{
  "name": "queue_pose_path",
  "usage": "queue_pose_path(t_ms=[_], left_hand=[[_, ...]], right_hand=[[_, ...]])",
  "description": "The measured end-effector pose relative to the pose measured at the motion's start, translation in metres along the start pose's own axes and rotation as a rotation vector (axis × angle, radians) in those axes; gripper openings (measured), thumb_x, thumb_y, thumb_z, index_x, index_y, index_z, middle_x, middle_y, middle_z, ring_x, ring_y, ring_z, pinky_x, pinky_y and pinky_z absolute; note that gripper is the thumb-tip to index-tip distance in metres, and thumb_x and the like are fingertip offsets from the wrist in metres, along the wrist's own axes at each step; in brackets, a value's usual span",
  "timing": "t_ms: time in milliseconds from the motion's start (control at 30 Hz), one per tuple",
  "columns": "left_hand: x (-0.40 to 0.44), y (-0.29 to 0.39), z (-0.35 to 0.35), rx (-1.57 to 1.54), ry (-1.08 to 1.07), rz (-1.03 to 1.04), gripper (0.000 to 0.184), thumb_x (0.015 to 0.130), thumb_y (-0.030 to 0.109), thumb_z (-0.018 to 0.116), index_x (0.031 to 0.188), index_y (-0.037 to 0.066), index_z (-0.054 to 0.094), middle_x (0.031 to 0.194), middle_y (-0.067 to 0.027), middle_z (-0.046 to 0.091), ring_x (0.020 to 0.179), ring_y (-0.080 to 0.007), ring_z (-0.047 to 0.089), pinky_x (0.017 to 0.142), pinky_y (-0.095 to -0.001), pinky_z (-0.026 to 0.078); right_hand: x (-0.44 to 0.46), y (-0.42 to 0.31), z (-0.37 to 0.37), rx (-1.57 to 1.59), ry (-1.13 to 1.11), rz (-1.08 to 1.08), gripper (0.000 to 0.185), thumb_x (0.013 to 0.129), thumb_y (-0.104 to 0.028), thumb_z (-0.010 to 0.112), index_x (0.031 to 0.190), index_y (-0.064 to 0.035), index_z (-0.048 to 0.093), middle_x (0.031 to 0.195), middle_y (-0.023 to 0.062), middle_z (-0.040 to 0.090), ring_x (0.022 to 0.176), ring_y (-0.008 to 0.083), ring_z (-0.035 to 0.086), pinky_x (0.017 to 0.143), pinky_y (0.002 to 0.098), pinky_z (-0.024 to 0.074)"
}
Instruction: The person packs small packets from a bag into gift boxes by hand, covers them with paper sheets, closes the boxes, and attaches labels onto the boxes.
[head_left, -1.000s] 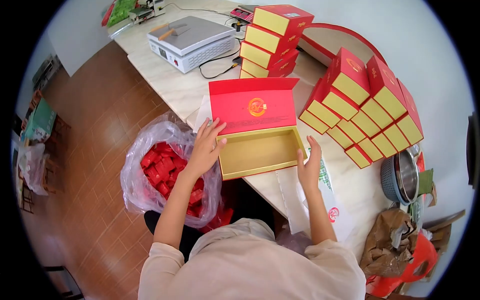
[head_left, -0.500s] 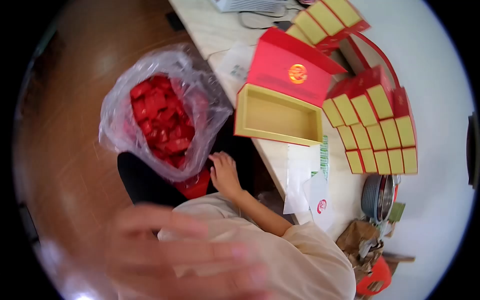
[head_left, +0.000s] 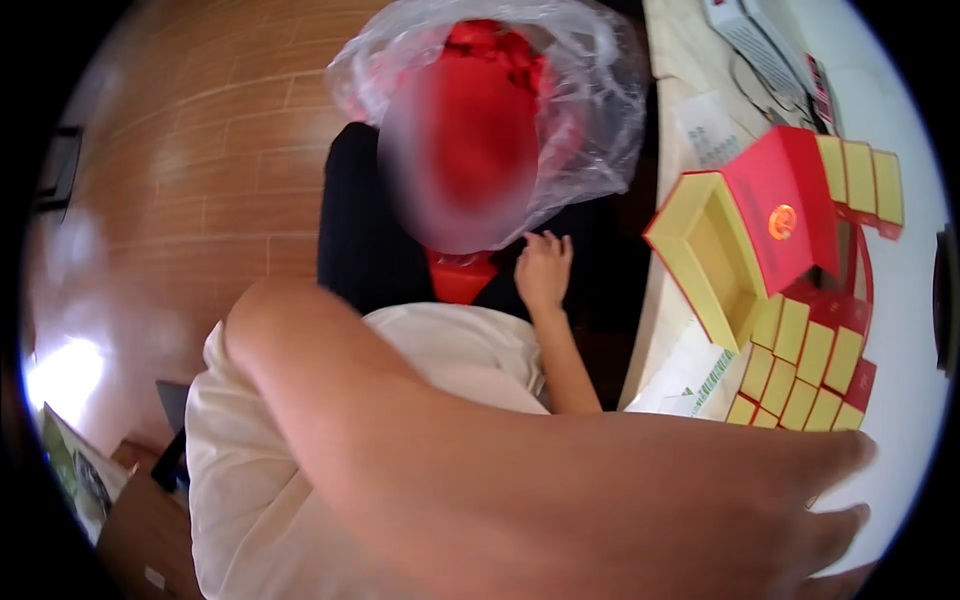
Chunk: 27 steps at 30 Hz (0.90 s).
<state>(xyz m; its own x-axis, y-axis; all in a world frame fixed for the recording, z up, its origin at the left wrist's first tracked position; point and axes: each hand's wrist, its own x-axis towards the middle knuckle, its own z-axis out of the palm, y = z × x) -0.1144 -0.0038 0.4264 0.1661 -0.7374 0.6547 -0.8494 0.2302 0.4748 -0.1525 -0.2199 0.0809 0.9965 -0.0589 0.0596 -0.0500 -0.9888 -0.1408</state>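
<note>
My left arm crosses close in front of the camera from left to right. My left hand is at the lower right, its fingertips apart and nothing seen in it; part of it is cut off by the frame's edge. My right hand lies open at my right thigh, near the lower rim of a clear plastic bag full of small red packets. A smeared oval patch hides the bag's front and middle. On the table stands an open red gift box with a yellow inside; its lid bears a gold emblem.
Stacked red and yellow boxes stand on the white table, by the wall. Printed papers lie near its edge. A white device with a cable stands farther off. Between my thighs is something red.
The view has turned, so the bag now sits higher and the table farther right. My left hand has swept from the lower middle to the lower right. My right hand stays at my thigh.
</note>
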Motion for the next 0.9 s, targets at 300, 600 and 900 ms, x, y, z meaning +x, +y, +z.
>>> queue_pose_path(t_ms=[300,600,900], left_hand=[[-0.016,-0.003,0.004,-0.03,0.012,0.085,0.03,0.095,0.025,0.048,0.117,0.007,0.057,0.114,-0.0012,0.064,0.104,-0.0092,0.061,0.094,-0.0296,0.042],[-0.083,-0.042,0.008,-0.066,0.619,0.203,0.036,0.097,0.029,0.046,0.12,0.002,0.055,0.118,-0.0062,0.063,0.108,-0.0139,0.06,0.094,-0.03,0.044],[-0.247,-0.178,0.11,0.377,0.147,-1.222,0.07,0.084,0.019,0.062,0.144,0.006,0.028,0.148,-0.0136,0.029,0.139,-0.0367,0.021,0.111,-0.0543,0.018]], right_hand=[[-0.017,0.002,-0.003,0.002,0.014,0.019,0.026,0.076,-0.01,0.062,0.102,-0.0053,0.063,0.1,0.0107,0.066,0.112,0.0282,0.054,0.106,0.0482,0.0301],[-0.015,-0.023,-0.016,0.206,0.108,0.083,0.022,0.075,-0.006,0.06,0.097,-0.0056,0.062,0.089,0.0107,0.064,0.097,0.0281,0.057,0.1,0.0454,0.0348],[0.089,-0.03,0.002,0.706,0.172,0.257,0.035,0.078,-0.001,0.058,0.113,-0.0021,0.054,0.101,0.0179,0.058,0.098,0.0352,0.057,0.089,0.0405,0.0437]])
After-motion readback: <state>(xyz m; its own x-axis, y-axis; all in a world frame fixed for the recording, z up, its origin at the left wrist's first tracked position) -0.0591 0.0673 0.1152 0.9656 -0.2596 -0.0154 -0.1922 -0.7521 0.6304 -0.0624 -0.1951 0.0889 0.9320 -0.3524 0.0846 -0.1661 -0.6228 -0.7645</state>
